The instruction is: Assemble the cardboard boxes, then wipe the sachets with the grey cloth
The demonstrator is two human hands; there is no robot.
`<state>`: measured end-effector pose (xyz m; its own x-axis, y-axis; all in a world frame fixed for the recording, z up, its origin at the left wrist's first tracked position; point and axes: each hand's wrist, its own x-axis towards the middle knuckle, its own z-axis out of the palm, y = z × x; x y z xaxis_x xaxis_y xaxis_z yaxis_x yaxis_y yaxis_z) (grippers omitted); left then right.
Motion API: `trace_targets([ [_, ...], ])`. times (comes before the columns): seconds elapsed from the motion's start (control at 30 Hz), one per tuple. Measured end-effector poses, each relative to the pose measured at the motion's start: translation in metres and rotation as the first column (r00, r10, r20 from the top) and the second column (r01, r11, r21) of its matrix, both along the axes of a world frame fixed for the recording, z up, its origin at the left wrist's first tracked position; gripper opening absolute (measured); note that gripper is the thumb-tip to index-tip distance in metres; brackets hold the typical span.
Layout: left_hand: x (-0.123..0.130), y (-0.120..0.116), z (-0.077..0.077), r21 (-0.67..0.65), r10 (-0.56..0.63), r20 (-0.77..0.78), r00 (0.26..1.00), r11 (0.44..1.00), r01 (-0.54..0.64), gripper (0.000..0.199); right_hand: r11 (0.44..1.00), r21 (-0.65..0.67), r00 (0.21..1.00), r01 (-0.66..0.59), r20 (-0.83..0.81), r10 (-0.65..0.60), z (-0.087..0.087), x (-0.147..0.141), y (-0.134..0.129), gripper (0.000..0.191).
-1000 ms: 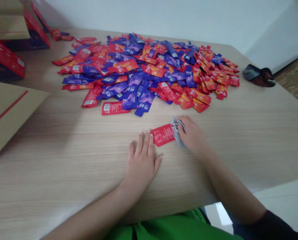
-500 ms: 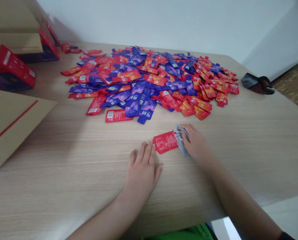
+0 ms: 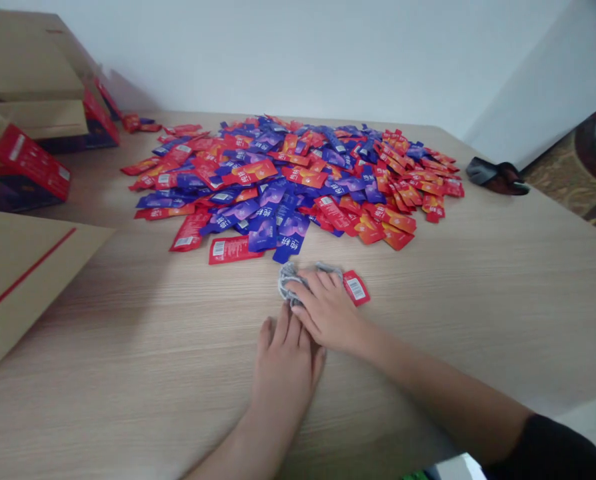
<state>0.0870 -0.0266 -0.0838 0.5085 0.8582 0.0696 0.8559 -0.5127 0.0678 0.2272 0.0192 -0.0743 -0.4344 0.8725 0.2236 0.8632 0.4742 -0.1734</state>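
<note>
A red sachet (image 3: pixel 357 288) lies on the wooden table, only its right end with a barcode showing. My right hand (image 3: pixel 328 308) presses a crumpled grey cloth (image 3: pixel 289 283) down over the rest of the sachet. Flat on the table, my left hand (image 3: pixel 285 353) has its fingers stretched forward, their tips beside the cloth and close to my right hand. Whether those fingertips touch the sachet is hidden. Beyond the hands spreads a large pile of red, orange and purple sachets (image 3: pixel 263 193).
Open cardboard boxes (image 3: pixel 33 167) with red and purple sides stand at the back left, and a cardboard flap (image 3: pixel 28 267) juts over the table's left side. A dark, shiny object (image 3: pixel 498 176) lies at the right edge.
My right hand has slid the cloth leftward along the sachet, from its right end to near my left fingertips, uncovering the barcode end. My left hand has stayed nearly in place; the view has shifted slightly.
</note>
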Motion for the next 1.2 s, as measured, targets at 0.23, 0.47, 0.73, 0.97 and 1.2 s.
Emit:
trace_targets([
  [0.23,-0.002,0.001,-0.005,0.080,-0.003,0.018,1.000,0.997,0.002,0.049,0.967,0.047,0.966,0.250,0.059,-0.252,-0.010,0.055,0.003,0.040],
  [0.47,-0.005,0.003,-0.007,0.131,-0.014,0.044,0.999,0.991,0.008,0.049,0.920,0.072,0.918,0.386,-0.135,-0.374,-0.011,0.088,0.016,0.044],
  [0.73,-0.006,0.003,-0.012,0.170,-0.016,0.021,1.000,0.985,0.012,0.046,0.992,0.092,0.996,0.085,-0.046,-0.081,-0.004,0.003,0.006,0.035],
  [0.97,-0.007,0.005,-0.014,0.232,-0.025,0.025,0.999,0.973,0.019,0.047,0.956,0.091,0.956,0.280,0.060,-0.286,-0.018,0.055,0.006,0.039],
  [1.2,-0.009,0.003,-0.024,0.251,-0.032,0.007,0.999,0.967,0.029,0.050,0.938,0.126,0.933,0.324,-0.204,-0.295,-0.007,0.067,0.014,0.048],
])
